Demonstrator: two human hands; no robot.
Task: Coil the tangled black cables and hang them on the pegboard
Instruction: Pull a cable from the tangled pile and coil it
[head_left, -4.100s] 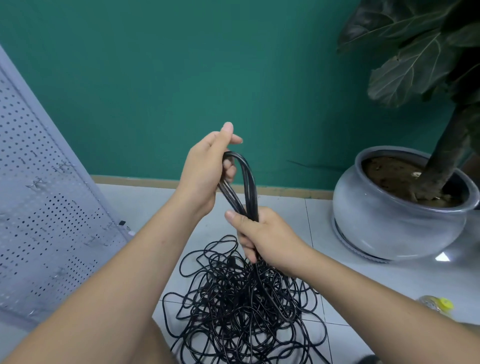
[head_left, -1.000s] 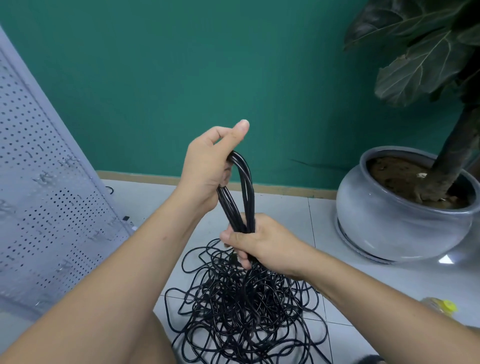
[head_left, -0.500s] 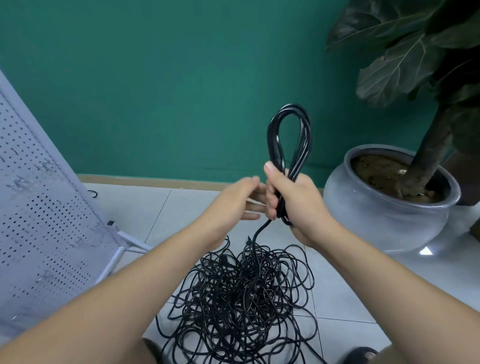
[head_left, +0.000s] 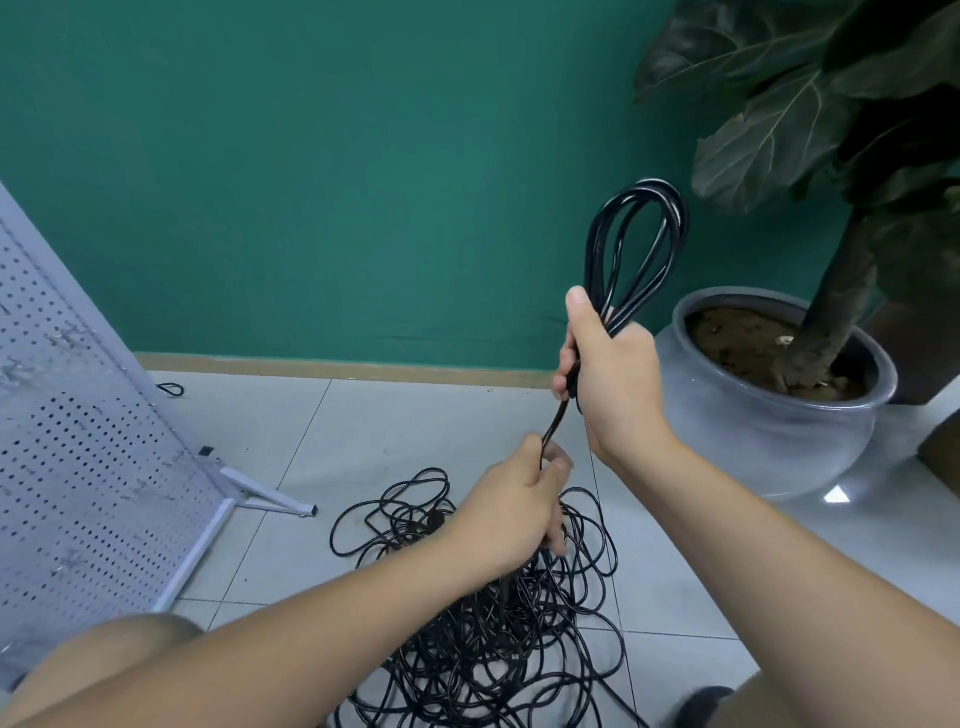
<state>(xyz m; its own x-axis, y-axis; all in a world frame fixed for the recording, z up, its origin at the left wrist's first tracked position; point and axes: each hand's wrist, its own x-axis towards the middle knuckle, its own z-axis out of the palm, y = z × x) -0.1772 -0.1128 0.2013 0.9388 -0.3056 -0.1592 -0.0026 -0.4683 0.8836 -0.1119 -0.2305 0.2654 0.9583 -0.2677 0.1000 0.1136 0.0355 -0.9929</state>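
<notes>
My right hand (head_left: 613, 379) grips the base of a coiled bundle of black cable (head_left: 634, 249), whose loops stand upright above my fist. A single strand (head_left: 553, 423) runs down from the fist to my left hand (head_left: 511, 512), which pinches it just below. Under both hands a large tangled pile of black cable (head_left: 498, 623) lies on the tiled floor. The white pegboard (head_left: 78, 457) leans at the left, with small metal hooks on it.
A large grey pot (head_left: 769, 415) holding a broad-leaved plant (head_left: 810, 119) stands at the right, close to my right arm. The pegboard's white foot (head_left: 270, 496) sticks out onto the floor. A small black loop (head_left: 171, 388) lies near the teal wall. My knee (head_left: 109, 654) is at lower left.
The coil passed from my left hand to my right, which raised it up and to the right. My left hand dropped down and now pinches the strand below the coil.
</notes>
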